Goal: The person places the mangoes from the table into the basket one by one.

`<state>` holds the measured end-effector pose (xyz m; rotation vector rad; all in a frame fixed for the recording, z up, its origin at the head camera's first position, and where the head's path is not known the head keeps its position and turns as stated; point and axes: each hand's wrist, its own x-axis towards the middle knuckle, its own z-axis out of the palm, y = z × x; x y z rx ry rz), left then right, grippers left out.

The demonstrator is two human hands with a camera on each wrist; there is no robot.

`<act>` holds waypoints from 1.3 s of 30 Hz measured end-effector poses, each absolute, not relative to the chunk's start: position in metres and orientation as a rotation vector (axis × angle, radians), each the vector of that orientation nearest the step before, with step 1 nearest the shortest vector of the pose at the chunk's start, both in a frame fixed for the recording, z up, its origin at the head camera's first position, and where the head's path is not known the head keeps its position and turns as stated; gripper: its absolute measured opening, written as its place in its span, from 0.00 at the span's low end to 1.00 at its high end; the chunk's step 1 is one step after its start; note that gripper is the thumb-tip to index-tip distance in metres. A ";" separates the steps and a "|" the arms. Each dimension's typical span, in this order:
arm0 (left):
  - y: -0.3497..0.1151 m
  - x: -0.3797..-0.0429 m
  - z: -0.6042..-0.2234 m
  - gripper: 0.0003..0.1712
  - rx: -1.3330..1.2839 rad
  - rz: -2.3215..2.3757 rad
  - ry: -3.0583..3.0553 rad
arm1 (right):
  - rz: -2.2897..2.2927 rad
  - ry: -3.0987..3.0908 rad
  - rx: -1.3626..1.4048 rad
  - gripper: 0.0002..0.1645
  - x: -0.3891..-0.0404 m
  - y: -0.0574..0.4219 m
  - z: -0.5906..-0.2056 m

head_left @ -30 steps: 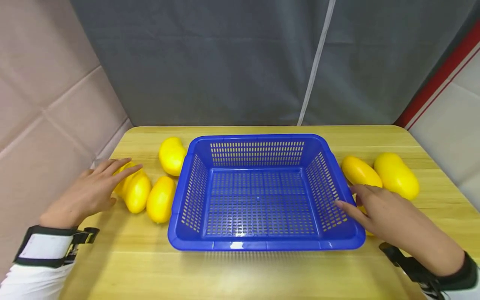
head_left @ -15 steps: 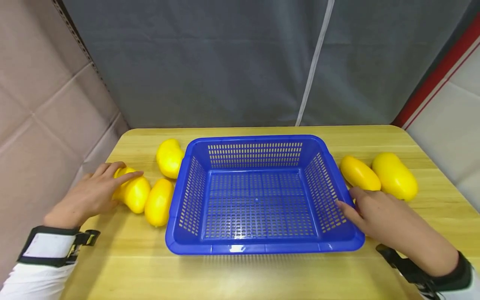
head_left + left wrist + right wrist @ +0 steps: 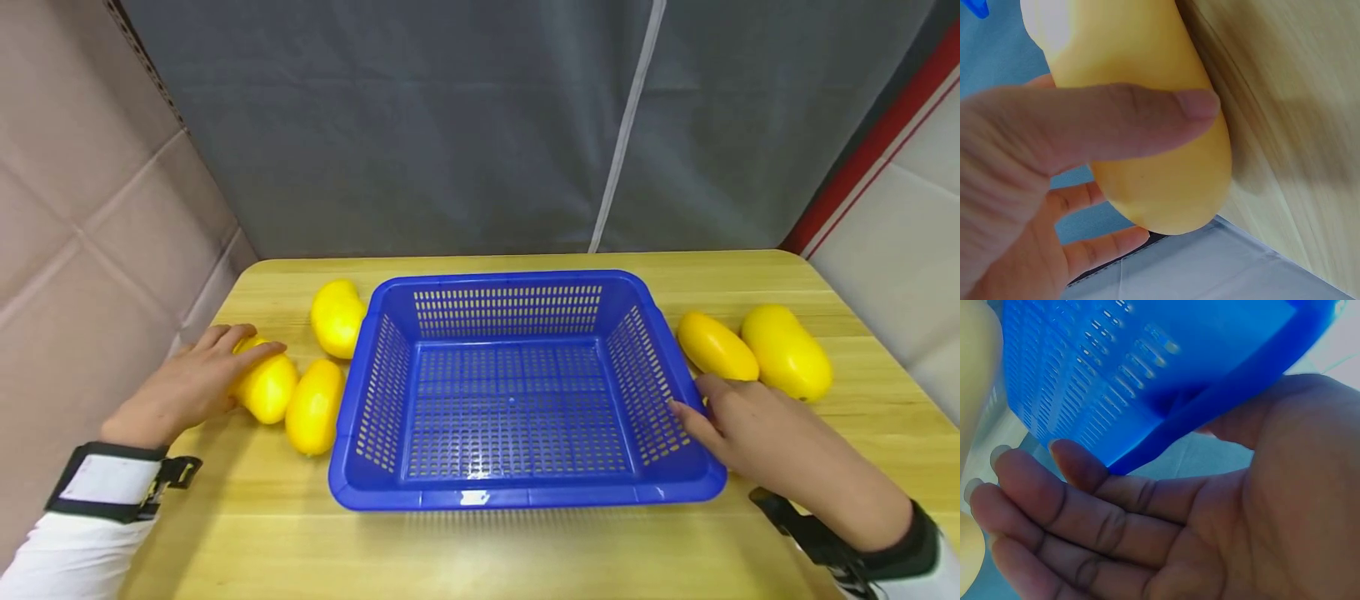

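Note:
My left hand point(image 3: 187, 383) grips a yellow mango point(image 3: 266, 387) on the left part of the table. In the left wrist view the thumb lies across this mango point(image 3: 1166, 187), with fingers at its far side. A second mango point(image 3: 315, 407) lies close on its right, and another mango point(image 3: 337, 318) sits behind them. My right hand point(image 3: 757, 425) holds the right rim of a blue plastic basket point(image 3: 525, 498), thumb inside and fingers outside. The right wrist view shows the fingers under the rim, beside the slotted wall of the basket point(image 3: 1079, 381).
Two more mangoes, one slimmer mango point(image 3: 716, 346) and one larger mango point(image 3: 786, 354), lie right of the basket beyond my right hand. The wooden table point(image 3: 480, 558) ends at a grey curtain point(image 3: 420, 133). A padded pale wall point(image 3: 97, 175) stands at the left.
My left hand has come down over the leftmost mango and closed on it. My right hand stays at the basket's rim. The view has shifted slightly.

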<state>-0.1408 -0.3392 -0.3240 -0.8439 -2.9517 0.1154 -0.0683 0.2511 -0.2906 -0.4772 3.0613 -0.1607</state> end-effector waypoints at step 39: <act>-0.306 -0.120 -0.263 0.50 -0.583 0.093 -2.906 | -0.160 3.030 -0.470 0.22 -0.070 0.251 -0.287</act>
